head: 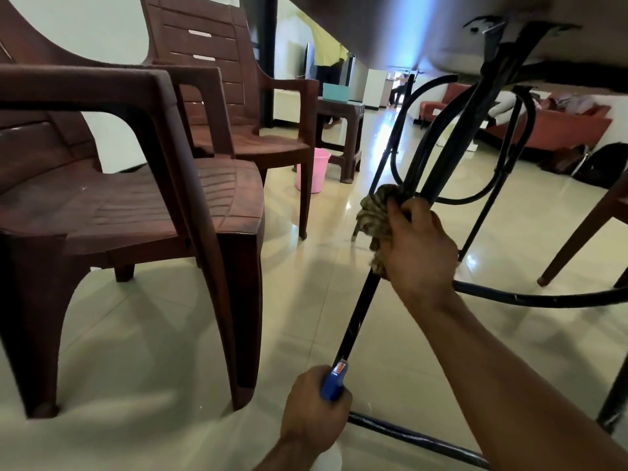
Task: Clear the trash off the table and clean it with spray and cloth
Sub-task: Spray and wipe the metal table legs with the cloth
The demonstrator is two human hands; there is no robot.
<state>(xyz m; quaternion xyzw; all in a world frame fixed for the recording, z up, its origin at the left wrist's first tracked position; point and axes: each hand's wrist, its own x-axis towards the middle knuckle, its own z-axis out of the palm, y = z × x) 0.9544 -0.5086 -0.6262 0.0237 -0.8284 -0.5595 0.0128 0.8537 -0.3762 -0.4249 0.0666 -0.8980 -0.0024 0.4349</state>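
Gripping a bunched, striped cloth [375,212], the right hand [418,246] clamps it against a slanted black metal leg [356,321] of the table [390,25], with fingers and thumb curled round cloth and tube together. The left hand [311,413], lower and nearer the camera, is clenched round the blue head of the spray bottle [334,382] (the bottle's body is mostly hidden by the hand), just beside the lower run of the same leg. The camera looks up from below the table edge, so the pale underside fills the upper right corner of the view. A curved black brace [543,298] passes behind the right wrist, and a black bar [407,436] lies along the glossy tiled floor [306,300] beside the left hand. Left of the leg stand a near brown plastic chair [119,198] and a far brown plastic chair [238,96]. A pink bucket [311,171] sits between the far chair and a brown stool [343,130].
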